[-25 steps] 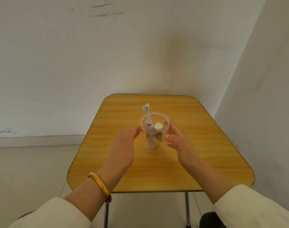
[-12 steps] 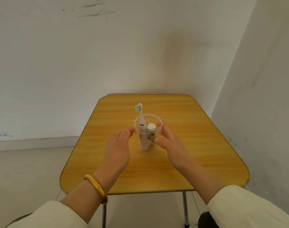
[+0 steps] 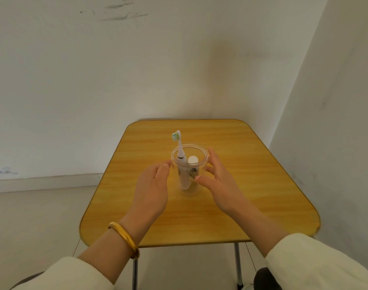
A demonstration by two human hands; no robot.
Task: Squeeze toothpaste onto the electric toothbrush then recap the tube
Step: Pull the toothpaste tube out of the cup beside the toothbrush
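Head view: two bare hands flank a clear plastic cup (image 3: pixel 189 164) standing on a yellow wood-grain table (image 3: pixel 252 185).

Inside the cup, a white electric toothbrush (image 3: pixel 182 162) stands upright, green-tipped bristles above the rim, beside a toothpaste tube with a round white cap (image 3: pixel 193 159) on top. Left hand (image 3: pixel 151 189) and right hand (image 3: pixel 220 185) are open, fingers loosely spread, grasping nothing; whether fingertips touch the cup is hard to tell. A gold bangle (image 3: pixel 125 238) circles the left wrist.
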